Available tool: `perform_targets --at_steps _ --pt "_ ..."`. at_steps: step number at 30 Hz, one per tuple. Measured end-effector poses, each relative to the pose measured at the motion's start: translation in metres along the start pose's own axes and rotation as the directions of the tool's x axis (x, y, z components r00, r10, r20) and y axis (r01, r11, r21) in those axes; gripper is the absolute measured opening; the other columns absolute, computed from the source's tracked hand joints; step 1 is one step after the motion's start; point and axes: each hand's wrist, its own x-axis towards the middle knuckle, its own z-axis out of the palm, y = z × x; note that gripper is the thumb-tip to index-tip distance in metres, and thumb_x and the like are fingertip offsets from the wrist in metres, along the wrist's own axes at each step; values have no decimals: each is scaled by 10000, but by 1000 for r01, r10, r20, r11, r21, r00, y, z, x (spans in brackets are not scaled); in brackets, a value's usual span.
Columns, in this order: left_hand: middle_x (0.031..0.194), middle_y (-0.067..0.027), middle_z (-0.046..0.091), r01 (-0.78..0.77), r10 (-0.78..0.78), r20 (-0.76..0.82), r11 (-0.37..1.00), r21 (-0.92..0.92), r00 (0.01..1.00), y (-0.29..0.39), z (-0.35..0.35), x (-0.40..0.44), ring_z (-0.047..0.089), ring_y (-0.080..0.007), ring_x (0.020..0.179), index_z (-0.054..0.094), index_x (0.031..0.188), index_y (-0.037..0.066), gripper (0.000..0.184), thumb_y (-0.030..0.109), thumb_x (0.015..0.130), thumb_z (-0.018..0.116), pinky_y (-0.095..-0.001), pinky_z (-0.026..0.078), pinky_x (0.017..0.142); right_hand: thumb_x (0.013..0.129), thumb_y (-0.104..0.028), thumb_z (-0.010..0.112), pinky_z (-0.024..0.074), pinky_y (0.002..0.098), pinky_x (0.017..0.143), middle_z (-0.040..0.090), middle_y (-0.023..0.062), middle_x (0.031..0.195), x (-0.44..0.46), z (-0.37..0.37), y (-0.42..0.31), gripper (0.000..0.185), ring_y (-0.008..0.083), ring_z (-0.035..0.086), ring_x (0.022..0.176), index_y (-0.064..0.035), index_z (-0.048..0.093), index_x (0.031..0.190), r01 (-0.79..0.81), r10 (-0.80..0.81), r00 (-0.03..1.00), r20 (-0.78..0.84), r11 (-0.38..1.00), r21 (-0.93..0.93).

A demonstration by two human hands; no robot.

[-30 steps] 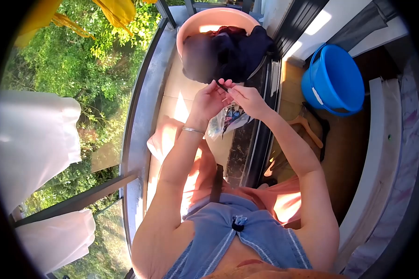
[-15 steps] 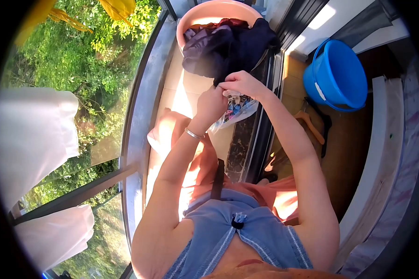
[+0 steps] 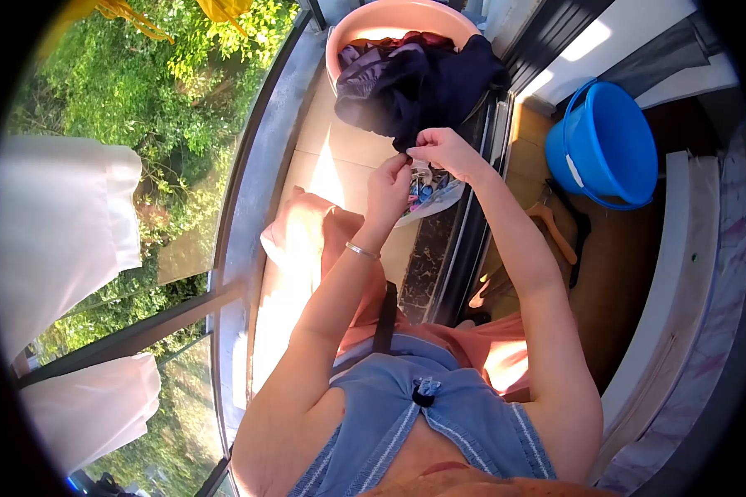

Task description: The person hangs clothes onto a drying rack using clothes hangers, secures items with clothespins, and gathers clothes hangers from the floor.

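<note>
A dark navy garment (image 3: 427,87) hangs over the near rim of a peach-coloured basin (image 3: 333,62). Its lower corner runs down to my two hands, which meet fingertip to fingertip there. My left hand (image 3: 389,189), with a silver bangle at the wrist, is closed in a pinch on that corner. From the right, my right hand (image 3: 448,154) pinches the same bit of cloth. Just below the hands is a clear plastic bag (image 3: 448,201) of small coloured items that look like clothes pegs, partly hidden by my left hand.
A blue bucket (image 3: 598,145) stands tilted to the right, with a wooden hanger (image 3: 554,232) and a dark hanger (image 3: 583,236) on the floor near it. Curved window glass and a metal ledge (image 3: 249,190) run along the left. Pale cloths (image 3: 70,215) hang beyond it.
My left hand has shifted slightly up and right, its fingers now straighter along the garment's corner. My right hand stays at the same corner. The whole view has shifted slightly.
</note>
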Motion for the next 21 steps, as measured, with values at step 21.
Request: perform_targets --at_steps 21 --pt "882 -110 601 281 -466 -116 694 -663 877 -1 19 -8 595 -189 819 564 958 -58 209 62 790 530 -273 482 702 738 -20 586 343 184 463 481 -12 620 -7 3 25 113 44 442 538 -43 479 711 114 -124 991 -45 978 -177"
